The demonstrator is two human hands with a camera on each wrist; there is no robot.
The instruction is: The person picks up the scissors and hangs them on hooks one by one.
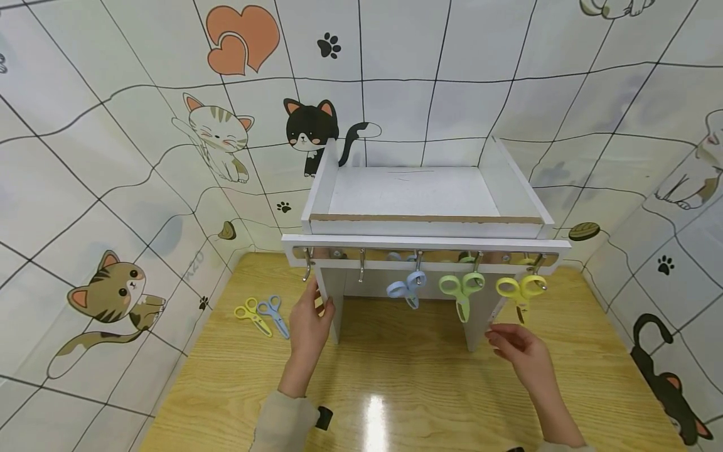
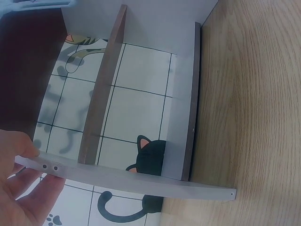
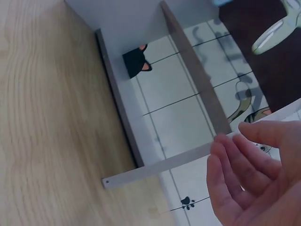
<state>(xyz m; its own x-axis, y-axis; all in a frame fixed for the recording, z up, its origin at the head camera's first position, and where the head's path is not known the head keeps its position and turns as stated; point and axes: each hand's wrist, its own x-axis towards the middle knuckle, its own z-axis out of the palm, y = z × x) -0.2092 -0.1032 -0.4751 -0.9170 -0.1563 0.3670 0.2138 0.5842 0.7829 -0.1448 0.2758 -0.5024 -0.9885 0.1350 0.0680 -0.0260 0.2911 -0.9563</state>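
Observation:
A white shelf stand (image 1: 426, 243) stands on the table, its front rail fitted with several metal hooks. Blue scissors (image 1: 408, 289), green scissors (image 1: 462, 292) and yellow scissors (image 1: 520, 290) hang from hooks on the right part; the two left hooks (image 1: 362, 265) carry nothing. My left hand (image 1: 309, 320) holds the left side panel (image 2: 117, 181), thumb on one face and fingers on the other. Beside the right side panel (image 3: 164, 165) is my right hand (image 1: 522, 355), its fingers loosely bent and the fingertips at the panel's edge; whether they touch is unclear.
Another pair of yellow scissors (image 1: 252, 316) and another pair of blue scissors (image 1: 273, 314) lie on the wooden table (image 1: 395, 389), left of the stand. An open tray top (image 1: 412, 191) forms the stand's upper part. Behind rises a tiled-pattern wall (image 1: 395, 37) with cat pictures.

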